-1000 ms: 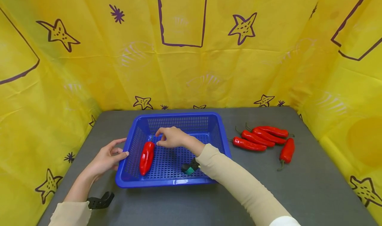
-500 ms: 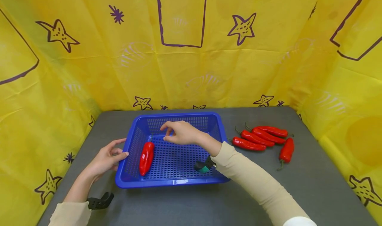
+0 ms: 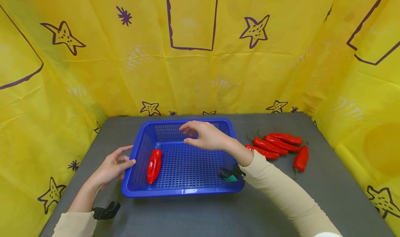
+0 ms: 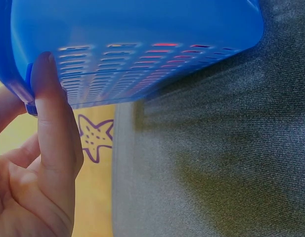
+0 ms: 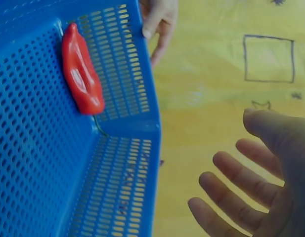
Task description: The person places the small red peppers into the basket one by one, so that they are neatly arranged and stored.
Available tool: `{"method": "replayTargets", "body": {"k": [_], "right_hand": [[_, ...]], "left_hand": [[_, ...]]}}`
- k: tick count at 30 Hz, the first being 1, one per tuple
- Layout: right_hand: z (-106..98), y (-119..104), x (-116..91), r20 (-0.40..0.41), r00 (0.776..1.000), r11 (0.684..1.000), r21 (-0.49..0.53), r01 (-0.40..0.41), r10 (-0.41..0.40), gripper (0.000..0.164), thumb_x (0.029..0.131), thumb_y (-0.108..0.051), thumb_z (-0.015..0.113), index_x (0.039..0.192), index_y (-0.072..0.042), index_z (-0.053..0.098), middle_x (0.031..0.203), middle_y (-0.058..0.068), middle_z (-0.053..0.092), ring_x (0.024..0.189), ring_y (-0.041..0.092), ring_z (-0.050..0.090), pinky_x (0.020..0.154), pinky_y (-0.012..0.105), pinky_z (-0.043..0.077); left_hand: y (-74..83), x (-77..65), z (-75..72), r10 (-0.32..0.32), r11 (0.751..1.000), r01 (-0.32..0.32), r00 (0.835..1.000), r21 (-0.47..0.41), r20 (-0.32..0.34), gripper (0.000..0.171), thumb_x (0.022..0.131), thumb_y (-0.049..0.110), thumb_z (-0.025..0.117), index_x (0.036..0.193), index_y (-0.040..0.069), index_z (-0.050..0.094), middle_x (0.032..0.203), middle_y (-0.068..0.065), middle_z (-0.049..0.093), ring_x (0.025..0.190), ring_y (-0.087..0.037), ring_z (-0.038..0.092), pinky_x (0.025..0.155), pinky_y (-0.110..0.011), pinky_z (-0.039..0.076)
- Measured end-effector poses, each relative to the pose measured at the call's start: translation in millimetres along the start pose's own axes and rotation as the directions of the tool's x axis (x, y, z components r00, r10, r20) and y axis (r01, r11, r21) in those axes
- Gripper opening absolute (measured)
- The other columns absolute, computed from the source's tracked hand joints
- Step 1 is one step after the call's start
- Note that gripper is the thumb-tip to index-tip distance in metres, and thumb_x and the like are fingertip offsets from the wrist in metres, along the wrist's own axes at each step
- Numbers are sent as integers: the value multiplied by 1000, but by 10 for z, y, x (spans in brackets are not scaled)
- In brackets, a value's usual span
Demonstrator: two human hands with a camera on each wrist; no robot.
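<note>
A blue plastic basket [image 3: 187, 191] with slotted walls stands on the table. One red chili pepper [image 3: 154, 166] lies in it along the left wall; its thin green stem points into the corner in the right wrist view. My left hand [image 3: 113, 164] grips the basket's left rim, thumb on top and fingers against the outer side, as the left wrist view also shows. Over the back right part of the basket hovers my right hand [image 3: 206, 135], fingers loosely bent and nothing between them. From the right wrist, the same hand [image 5: 261, 177] appears spread, apart from the basket.
Right of the basket, several red chili peppers [image 3: 265, 145] lie side by side on the grey table [image 3: 193, 216]. Another pepper [image 3: 301, 158] lies at an angle to them. Yellow patterned cloth [image 3: 193, 80] encloses the table at the back and sides.
My right hand has drawn away from the pepper in the basket, moving right and slightly up while its fingers loosened. The left hand, basket and peppers have stayed put.
</note>
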State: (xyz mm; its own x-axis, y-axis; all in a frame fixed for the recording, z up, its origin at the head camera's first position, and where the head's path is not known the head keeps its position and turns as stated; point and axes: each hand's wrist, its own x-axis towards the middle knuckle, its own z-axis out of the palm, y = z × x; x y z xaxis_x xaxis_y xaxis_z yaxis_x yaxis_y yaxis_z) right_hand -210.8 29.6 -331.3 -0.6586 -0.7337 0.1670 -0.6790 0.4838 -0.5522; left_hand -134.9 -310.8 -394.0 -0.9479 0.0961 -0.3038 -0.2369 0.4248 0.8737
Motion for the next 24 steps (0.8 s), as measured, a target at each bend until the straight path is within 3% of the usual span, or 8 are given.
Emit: {"method": "replayTargets", "body": {"k": [7,13,24], "right_hand": [[-134,98,-229,-93,996,998,62,13,-7,39,88,-25,63,124,-15,53,120,-2,58,103,9,57,81,24,51],[-229,212,-428,-161,987,992,130,8,13,40,87,-21,64,125,-16,53,122,-2,58,109,12,56,87,35,50],[-283,507,-769,-267,962,981,193,-3,56,41,87,-17,65,126,-14,52,125,2,56,115,16,53,91,41,48]], "left_hand": [[3,3,6,1,1000,-1,1000,-8,4,73,87,25,65,144,9,22,93,-19,56,74,-27,66,63,-44,56],[2,5,9,4,1000,-4,1000,-7,2,73,86,25,65,144,9,22,93,-19,56,74,-27,66,63,-44,56],[2,-2,9,4,1000,-4,1000,-7,3,73,87,24,64,144,9,22,94,-20,56,75,-27,66,65,-46,56]]}}
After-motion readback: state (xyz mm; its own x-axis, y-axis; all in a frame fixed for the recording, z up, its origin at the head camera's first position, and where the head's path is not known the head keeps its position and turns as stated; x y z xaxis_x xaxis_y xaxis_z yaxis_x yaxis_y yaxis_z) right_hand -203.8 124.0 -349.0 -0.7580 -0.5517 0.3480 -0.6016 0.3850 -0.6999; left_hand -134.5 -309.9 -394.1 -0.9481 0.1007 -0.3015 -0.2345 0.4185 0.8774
